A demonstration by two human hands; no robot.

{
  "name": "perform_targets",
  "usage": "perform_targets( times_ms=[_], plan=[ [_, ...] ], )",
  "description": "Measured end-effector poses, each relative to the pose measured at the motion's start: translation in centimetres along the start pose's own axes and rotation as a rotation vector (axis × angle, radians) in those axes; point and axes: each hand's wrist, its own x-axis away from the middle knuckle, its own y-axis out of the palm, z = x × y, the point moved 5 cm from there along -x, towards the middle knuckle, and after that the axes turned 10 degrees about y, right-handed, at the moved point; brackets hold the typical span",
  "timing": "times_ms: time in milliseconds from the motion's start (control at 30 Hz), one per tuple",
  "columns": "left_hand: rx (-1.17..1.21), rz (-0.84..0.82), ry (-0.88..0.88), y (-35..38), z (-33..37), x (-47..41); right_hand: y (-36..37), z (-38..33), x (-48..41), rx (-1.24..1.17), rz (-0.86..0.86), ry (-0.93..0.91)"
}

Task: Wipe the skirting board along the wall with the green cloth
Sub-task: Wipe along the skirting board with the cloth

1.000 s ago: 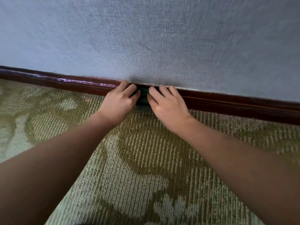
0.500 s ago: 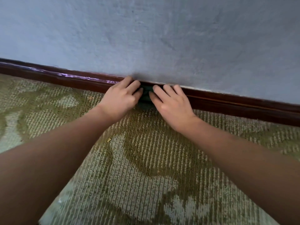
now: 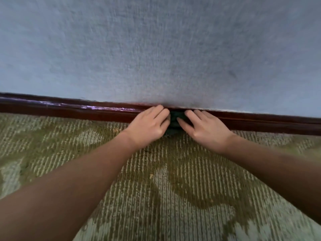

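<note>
Pressing the green cloth [image 3: 175, 118] to the skirting board [image 3: 69, 111] — left hand [image 3: 149, 126] curls round its edge; right hand [image 3: 207, 126] lies straight-fingered on it.

Soft, diffuse light, dim rather than bright. The wall [image 3: 156, 49] reads flat blue-grey and darkens just above the hands. A purple-white glare streaks the skirting [image 3: 69, 112] at far left. The left hand [image 3: 147, 127] and right hand [image 3: 206, 131] are lit, while the near forearms fall dark. The cloth [image 3: 175, 117] between them is almost black in shadow. Blur softens everything and smears the carpet [image 3: 173, 197] towards the edges. The wide lens bows the skirting.
</note>
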Motion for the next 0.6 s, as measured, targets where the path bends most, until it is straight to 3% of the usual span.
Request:
perform_targets(
  times_ms=[267, 333, 500, 600],
  plan=[
    [0.048, -0.048, -0.054, 0.3, 0.1, -0.1, 0.6, -1.0, 0.4, -0.012, -0.320, 0.318],
    [0.028, -0.043, -0.028, 0.3, 0.1, -0.1, 0.2, -0.8, 0.3, -0.079, -0.323, 0.351],
    [0.046, -0.090, 0.000, 0.4, 0.4, -0.8, -1.0, 0.2, 0.8, 0.074, -0.259, 0.277],
    [0.079, -0.053, -0.004, 0.5, 0.1, -0.4, 0.2, 0.2, 0.9, -0.028, -0.239, 0.267]
  ],
)
